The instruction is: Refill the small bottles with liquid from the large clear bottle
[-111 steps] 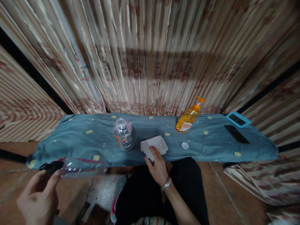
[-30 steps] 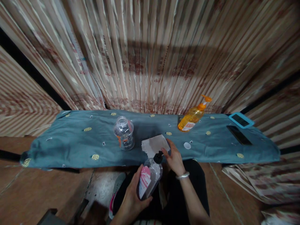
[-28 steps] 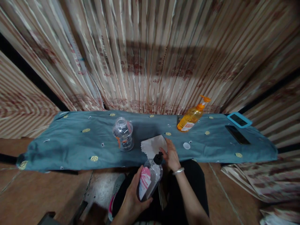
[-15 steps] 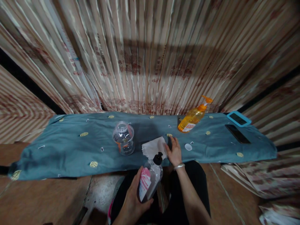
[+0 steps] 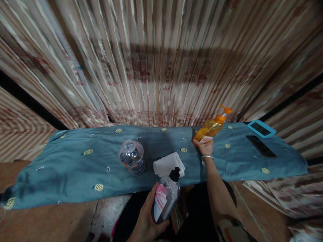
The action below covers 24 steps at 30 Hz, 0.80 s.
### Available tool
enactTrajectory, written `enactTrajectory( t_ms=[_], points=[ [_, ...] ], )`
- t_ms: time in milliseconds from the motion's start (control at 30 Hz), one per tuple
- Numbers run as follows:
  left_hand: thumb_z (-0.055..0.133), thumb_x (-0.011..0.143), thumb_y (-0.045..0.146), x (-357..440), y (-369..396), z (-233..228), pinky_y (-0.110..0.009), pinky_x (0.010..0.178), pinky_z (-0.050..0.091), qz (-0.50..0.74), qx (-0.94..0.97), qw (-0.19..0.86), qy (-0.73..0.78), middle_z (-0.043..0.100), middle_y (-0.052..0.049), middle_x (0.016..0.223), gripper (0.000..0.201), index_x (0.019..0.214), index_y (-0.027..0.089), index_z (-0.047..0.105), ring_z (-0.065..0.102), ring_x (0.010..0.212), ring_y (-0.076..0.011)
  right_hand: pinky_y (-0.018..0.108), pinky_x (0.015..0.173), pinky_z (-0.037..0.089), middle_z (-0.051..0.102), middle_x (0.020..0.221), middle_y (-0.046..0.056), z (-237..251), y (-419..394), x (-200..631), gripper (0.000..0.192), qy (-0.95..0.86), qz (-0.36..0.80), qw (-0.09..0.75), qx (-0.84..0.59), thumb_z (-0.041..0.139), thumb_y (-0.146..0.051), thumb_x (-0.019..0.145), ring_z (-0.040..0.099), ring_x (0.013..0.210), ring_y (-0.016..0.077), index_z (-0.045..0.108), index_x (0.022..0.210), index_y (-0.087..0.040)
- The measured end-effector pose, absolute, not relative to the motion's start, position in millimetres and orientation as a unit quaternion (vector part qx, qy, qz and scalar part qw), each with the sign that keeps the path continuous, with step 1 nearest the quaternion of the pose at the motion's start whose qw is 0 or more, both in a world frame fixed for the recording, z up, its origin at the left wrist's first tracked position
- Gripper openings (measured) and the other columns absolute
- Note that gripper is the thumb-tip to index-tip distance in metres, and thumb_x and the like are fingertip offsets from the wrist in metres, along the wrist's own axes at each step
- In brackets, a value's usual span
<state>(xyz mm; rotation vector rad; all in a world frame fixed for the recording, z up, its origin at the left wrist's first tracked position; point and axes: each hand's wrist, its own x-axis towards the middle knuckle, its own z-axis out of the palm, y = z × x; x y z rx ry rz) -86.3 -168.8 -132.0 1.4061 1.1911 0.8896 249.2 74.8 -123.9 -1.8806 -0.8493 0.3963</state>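
My left hand (image 5: 148, 218) is wrapped round a clear pump bottle (image 5: 166, 198) with a black pump top and a pink and white label, held tilted over my lap. My right hand (image 5: 205, 147) grips the lower part of an orange pump bottle (image 5: 210, 129), which stands on the cloth-covered table. Between the two bottles lies a folded white cloth (image 5: 169, 164), partly behind the black pump. To its left stands a clear plastic jar (image 5: 132, 158) with orange marks.
A teal patterned cloth (image 5: 70, 168) covers the long narrow table. At its right end lie a dark phone (image 5: 261, 146) and a blue-framed device (image 5: 261, 128). A striped curtain (image 5: 156, 67) hangs close behind the table.
My right hand has moved from beside the white cloth, forward and right, onto the orange pump bottle. My left hand still holds the clear bottle. The view has shifted slightly.
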Motion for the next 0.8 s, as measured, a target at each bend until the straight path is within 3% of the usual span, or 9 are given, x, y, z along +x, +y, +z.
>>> enactTrajectory(
  t_ms=[333, 633, 800],
  points=[
    [0.085, 0.06, 0.018, -79.1, -145.6, -142.1, -0.054, 0.126, 0.039, 0.395, 0.599, 0.496, 0.489, 0.048, -0.01, 0.163, 0.111, 0.16, 0.026, 0.037, 0.045, 0.151, -0.0384, 0.048, 0.094, 0.058, 0.064, 0.134, 0.01, -127.0, 73.3, 208.0, 0.041, -0.325, 0.221, 0.437, -0.809, 0.068, -0.04, 0.098, 0.068, 0.112, 0.0251, 0.061, 0.134, -0.02],
    [0.086, 0.064, 0.023, -86.5, -147.7, -143.8, -0.056, 0.129, 0.032, 0.403, 0.609, 0.488, 0.479, 0.043, -0.015, 0.165, 0.109, 0.16, 0.021, 0.036, 0.041, 0.153, -0.0391, 0.048, 0.095, 0.058, 0.064, 0.135, 0.01, -114.7, 63.5, 193.1, 0.042, -0.344, 0.233, 0.485, -0.77, 0.068, -0.039, 0.098, 0.067, 0.114, 0.0256, 0.06, 0.135, -0.02],
    [0.085, 0.065, 0.021, -91.3, -149.0, -131.4, -0.057, 0.13, 0.029, 0.392, 0.593, 0.504, 0.491, 0.045, -0.015, 0.164, 0.106, 0.16, 0.021, 0.037, 0.043, 0.153, -0.0381, 0.051, 0.099, 0.055, 0.06, 0.141, 0.011, -105.4, 10.4, 174.4, 0.044, -0.38, 0.253, 0.547, -0.702, 0.068, -0.039, 0.098, 0.064, 0.12, 0.0277, 0.059, 0.137, -0.021]
  ],
)
